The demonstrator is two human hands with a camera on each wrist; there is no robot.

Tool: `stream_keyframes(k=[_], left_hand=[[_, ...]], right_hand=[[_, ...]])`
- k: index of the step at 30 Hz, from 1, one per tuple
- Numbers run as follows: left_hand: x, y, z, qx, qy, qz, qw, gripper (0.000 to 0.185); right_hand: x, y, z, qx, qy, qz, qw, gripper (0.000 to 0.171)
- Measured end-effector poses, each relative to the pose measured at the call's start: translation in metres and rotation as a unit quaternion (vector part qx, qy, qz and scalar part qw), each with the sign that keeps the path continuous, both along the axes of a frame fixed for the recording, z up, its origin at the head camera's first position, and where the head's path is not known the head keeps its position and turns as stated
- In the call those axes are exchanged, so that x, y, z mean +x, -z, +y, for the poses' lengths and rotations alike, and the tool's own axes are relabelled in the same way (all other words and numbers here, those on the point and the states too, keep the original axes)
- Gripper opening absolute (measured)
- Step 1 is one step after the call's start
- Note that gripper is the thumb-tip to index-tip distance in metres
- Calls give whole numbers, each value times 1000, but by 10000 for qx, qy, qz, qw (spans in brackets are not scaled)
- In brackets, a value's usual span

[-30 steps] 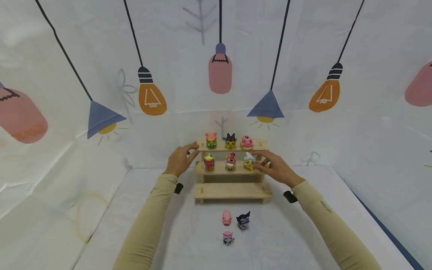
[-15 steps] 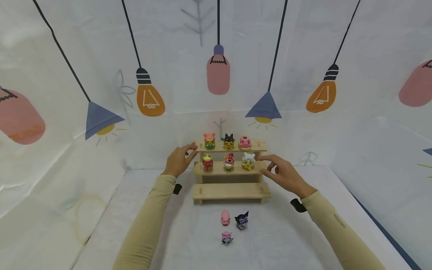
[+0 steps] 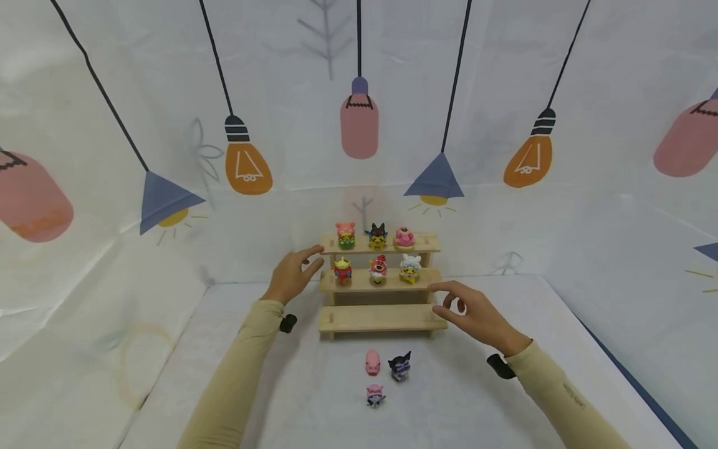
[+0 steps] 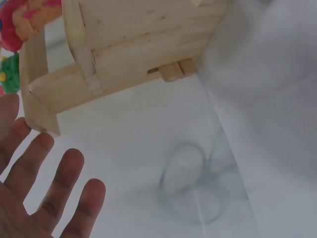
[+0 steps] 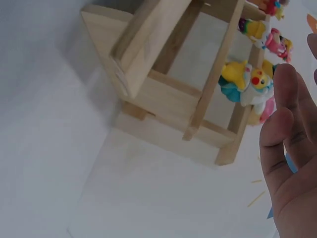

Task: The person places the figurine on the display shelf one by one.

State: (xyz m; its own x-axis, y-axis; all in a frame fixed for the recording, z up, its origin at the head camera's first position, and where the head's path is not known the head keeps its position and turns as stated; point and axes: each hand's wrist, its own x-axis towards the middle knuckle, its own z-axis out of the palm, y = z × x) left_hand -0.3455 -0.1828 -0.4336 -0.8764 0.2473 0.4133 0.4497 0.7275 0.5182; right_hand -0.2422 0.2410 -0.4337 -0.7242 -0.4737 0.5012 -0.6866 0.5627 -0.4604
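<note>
Fingers of both my hands are spread loose and hold nothing: my left hand (image 3: pixel 291 274) hovers just beside the wooden shelf (image 3: pixel 381 317) at its nine o'clock end, my right hand (image 3: pixel 473 315) near its three o'clock end. Six small figures stand on its upper two steps, the white-hooded figure (image 3: pixel 410 268) nearest my right fingertips. At six o'clock of the shelf, on the white table (image 3: pixel 505 399), lie a pink pig (image 3: pixel 373 362), a black-eared figure (image 3: pixel 401 366) and a small pink figure (image 3: pixel 375 395), with nothing between them and my hands.

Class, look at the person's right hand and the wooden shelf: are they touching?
Apart. The head view shows the right hand hovering off the wooden shelf's right end, white cloth visible between them.
</note>
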Motion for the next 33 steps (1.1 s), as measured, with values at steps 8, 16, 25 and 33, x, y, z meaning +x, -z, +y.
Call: stream_keyframes(k=[8, 16, 25, 33], left_hand=[[40, 12, -5, 126, -101, 376, 9992, 32], [70, 41, -7, -264, 267, -12, 9993, 23], [76, 68, -7, -416, 677, -639, 9948, 29], [77, 67, -9, -669, 697, -753, 9925, 31]], right_hand=[[11, 7, -4, 6, -277, -4, 9996, 46], [14, 15, -6, -32, -501, 63, 9987, 45], [20, 35, -17, -36, -957, -263, 9951, 43], [26, 53, -30, 255, -1172, -828, 9893, 43]])
